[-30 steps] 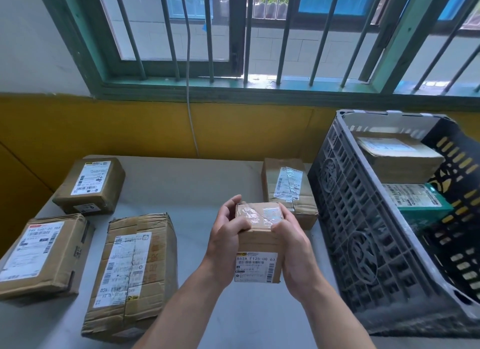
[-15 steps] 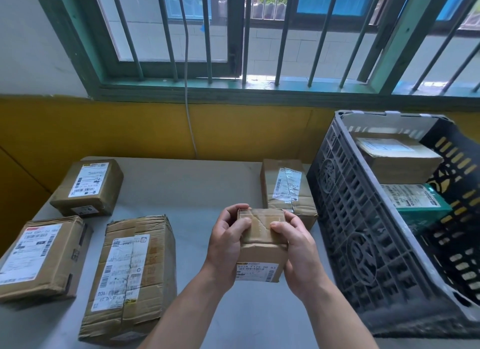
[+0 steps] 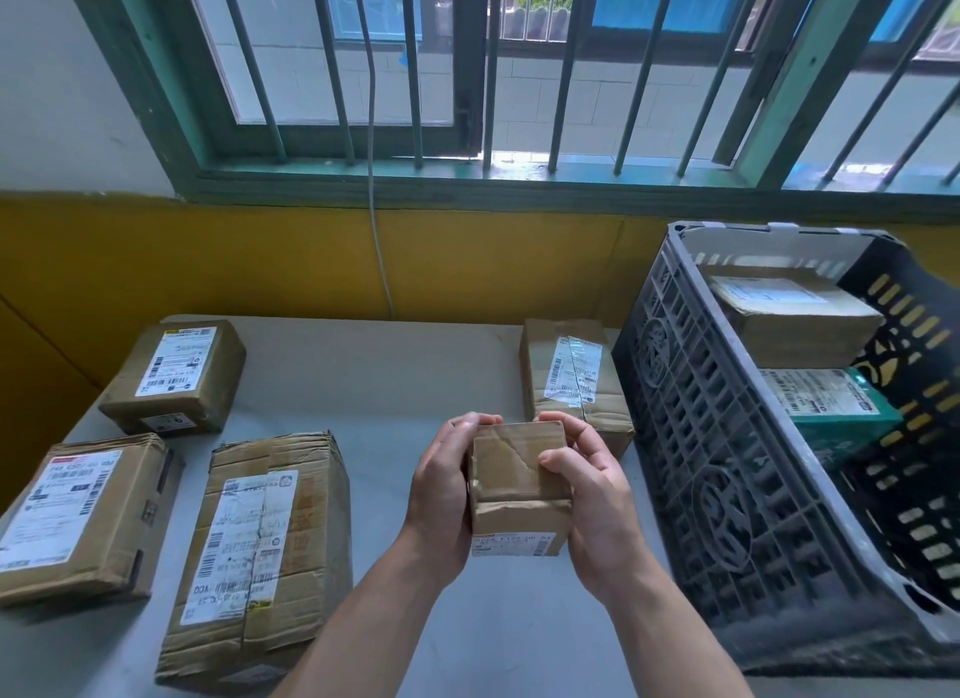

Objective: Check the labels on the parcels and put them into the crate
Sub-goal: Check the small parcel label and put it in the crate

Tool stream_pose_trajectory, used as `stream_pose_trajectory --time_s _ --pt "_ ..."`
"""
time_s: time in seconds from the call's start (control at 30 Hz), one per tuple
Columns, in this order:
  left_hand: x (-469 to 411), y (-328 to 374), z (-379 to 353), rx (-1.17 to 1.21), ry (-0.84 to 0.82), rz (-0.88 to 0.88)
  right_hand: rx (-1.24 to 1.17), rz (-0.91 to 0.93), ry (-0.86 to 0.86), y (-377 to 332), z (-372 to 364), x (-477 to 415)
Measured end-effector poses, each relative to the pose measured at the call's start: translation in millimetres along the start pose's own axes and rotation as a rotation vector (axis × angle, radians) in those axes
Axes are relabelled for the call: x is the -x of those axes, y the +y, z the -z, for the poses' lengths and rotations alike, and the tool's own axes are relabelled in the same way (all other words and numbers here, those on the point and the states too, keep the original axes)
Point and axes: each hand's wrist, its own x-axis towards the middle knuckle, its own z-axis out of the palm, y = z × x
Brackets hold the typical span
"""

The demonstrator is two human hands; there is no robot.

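Both hands clamp a small cardboard parcel (image 3: 519, 484) between them above the table: left hand (image 3: 441, 494) wraps its left side with fingers curled over the far top edge, right hand (image 3: 592, 489) grips the right side, thumb pressed on the taped top face. Parcel is tilted, plain taped side up, a strip of white label just visible along its near lower edge. It sits mid-table, just left of the grey plastic crate (image 3: 727, 468). Crate already holds a brown parcel (image 3: 789, 312) at the far end and a green box (image 3: 836, 411) nearer, both label up. On the grey table (image 3: 374, 364): a labelled box (image 3: 576, 380) just behind the hands, a big crumpled box (image 3: 260, 552) to the left, a flat box (image 3: 78, 510) at far left, another box (image 3: 176, 375) behind it.
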Motion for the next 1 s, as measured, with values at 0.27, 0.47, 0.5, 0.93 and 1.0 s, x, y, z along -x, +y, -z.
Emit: stream_pose_trajectory --time_s 0.27,0.47,0.5,0.93,1.0 --pt "0.8 1.6 0.4 -0.155 0.017 0.213 0.024 0.038 0.075 4.7 -5.1 3.3" --pt "0.3 -3.7 2.9 -0.172 -0.005 0.118 0.180 -0.064 0.126 2.4 -11.6 3.3" --pt "1.7 -3.5 2.2 -0.171 -0.013 0.082 0.180 -0.096 0.119 1.1 -12.7 3.3" --pt "-6.6 0.1 10.4 -0.058 -0.116 0.121 0.119 -0.127 0.029 -0.2 -4.8 4.8" --pt "-10.5 -1.2 12.4 -0.041 -0.133 0.104 0.044 -0.150 0.000 1.7 -3.0 3.8"
